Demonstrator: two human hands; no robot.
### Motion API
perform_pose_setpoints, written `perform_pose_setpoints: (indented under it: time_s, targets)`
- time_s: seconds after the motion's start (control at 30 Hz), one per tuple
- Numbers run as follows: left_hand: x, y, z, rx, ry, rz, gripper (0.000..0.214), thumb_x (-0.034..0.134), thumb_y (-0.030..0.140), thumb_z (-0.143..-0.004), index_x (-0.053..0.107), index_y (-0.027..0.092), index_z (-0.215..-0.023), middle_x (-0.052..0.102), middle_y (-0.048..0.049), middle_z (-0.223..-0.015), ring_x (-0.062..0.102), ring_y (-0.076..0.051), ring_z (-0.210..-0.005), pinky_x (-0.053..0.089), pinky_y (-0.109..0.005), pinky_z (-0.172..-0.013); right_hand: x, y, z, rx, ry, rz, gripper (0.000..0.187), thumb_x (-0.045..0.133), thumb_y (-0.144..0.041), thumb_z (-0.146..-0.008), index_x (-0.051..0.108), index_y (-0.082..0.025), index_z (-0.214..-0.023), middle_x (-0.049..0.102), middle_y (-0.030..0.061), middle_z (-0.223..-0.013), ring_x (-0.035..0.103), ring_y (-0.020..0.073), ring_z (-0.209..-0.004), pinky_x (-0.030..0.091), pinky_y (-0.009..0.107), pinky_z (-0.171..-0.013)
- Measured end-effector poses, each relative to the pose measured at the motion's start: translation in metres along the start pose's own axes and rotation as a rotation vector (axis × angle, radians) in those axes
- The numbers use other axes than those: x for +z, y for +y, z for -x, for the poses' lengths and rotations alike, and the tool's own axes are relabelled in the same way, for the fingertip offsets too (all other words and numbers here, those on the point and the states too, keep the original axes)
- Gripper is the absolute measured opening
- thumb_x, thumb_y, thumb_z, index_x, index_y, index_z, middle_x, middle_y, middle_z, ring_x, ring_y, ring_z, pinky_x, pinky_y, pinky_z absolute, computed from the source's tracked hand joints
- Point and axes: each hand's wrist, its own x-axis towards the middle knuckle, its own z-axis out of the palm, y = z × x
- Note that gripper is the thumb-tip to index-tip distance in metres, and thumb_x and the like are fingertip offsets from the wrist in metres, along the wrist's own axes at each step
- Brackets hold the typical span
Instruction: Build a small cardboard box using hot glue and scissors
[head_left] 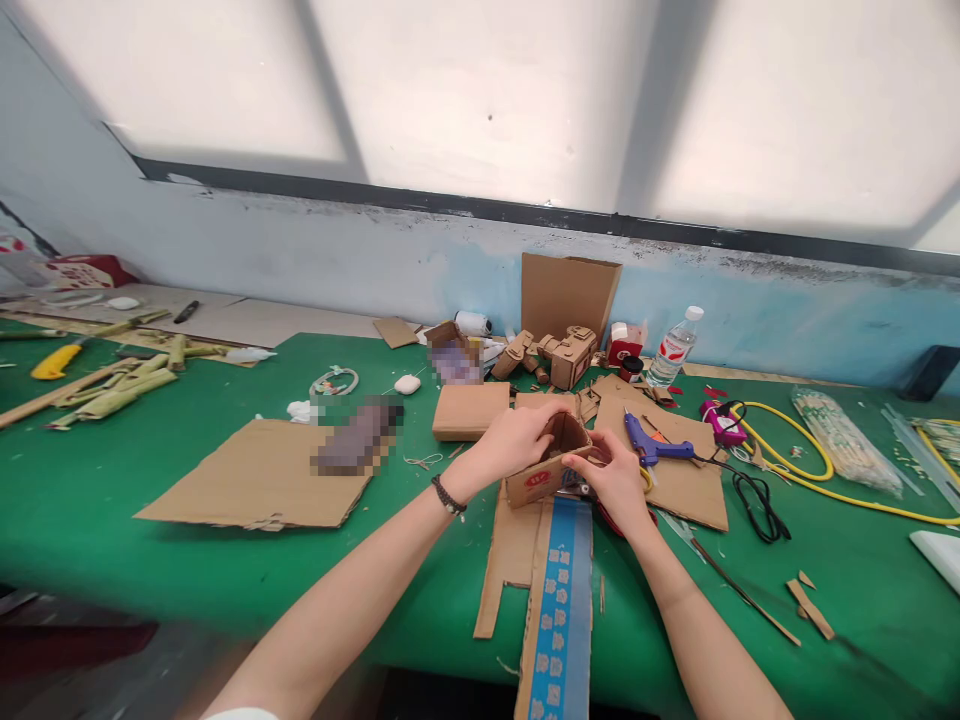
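Note:
A small open cardboard box (538, 482) with a red print on its near side is held between my two hands. My left hand (517, 440) grips its far left wall, fingers closed over the edge. On the right, my right hand (615, 477) pinches the box's right corner with thumb and fingers. Below the box lie a cut cardboard piece (510, 550) and a cardboard strip with blue printed tape (559, 610). A blue glue gun (656, 442) rests on cardboard just right of my right hand. Something red beneath my right wrist is mostly hidden.
Behind my hands stand a closed cardboard box (471, 410), a cardboard model (570, 355) and a water bottle (675, 348). A yellow cable (817, 450) and a purple power adapter (723, 423) lie right. Flat cardboard (255, 475) and a yellow-handled tool (56, 362) are left.

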Motion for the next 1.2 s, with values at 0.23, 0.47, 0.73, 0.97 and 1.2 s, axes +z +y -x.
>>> perform_pose_setpoints:
  time_s: [0.23,0.47,0.73,0.97,1.2]
  targets:
    - [0.004,0.005,0.002,-0.056,0.069,0.037,0.045,0.057,0.031,-0.110,0.065,0.028,-0.154,0.088,-0.0130,-0.134,0.089,-0.038,-0.110,0.069,-0.048,-0.096,-0.002,-0.002,-0.002,-0.005,-0.018,0.007,0.063,0.103,-0.066,-0.070,0.078,-0.024,-0.111,0.091,0.0104,-0.113,0.090,0.0336,-0.106,0.077,0.048,-0.095]
    - [-0.001,-0.018,0.021,-0.111,0.148,0.647,0.062,0.050,0.075,-0.113,0.066,0.029,-0.152,0.074,-0.0137,-0.163,0.072,-0.034,-0.153,0.062,-0.048,-0.122,-0.005,-0.008,-0.001,-0.004,0.021,0.026,0.060,0.098,-0.065,-0.078,0.075,-0.024,-0.116,0.090,0.0114,-0.115,0.089,0.0344,-0.111,0.077,0.046,-0.092]
    - [0.063,-0.035,0.052,-0.104,0.274,0.857,0.104,0.090,0.073,-0.089,0.042,0.025,-0.167,0.066,-0.0234,-0.166,0.069,-0.040,-0.153,0.058,-0.058,-0.128,-0.007,-0.005,-0.003,-0.022,0.113,0.010,0.063,0.092,-0.069,-0.087,0.073,-0.024,-0.127,0.086,0.0169,-0.136,0.084,0.0352,-0.128,0.074,0.049,-0.104]
    - [0.069,-0.029,0.007,-0.015,0.568,0.886,0.101,0.088,0.092,-0.076,0.055,0.023,-0.141,0.075,-0.0146,-0.135,0.077,-0.033,-0.124,0.064,-0.049,-0.112,-0.011,-0.005,-0.002,-0.087,0.118,0.011,0.066,0.086,-0.072,-0.092,0.071,-0.026,-0.137,0.082,0.0149,-0.141,0.081,0.0346,-0.132,0.072,0.049,-0.107]
    - [0.083,-0.034,0.010,0.095,0.843,0.647,0.087,0.075,0.092,-0.089,0.059,0.022,-0.137,0.079,-0.0115,-0.117,0.082,-0.028,-0.105,0.067,-0.042,-0.095,-0.004,0.005,0.005,-0.163,0.083,-0.013,0.070,0.078,-0.078,-0.096,0.066,-0.027,-0.142,0.079,0.0149,-0.145,0.076,0.0359,-0.139,0.069,0.049,-0.112]
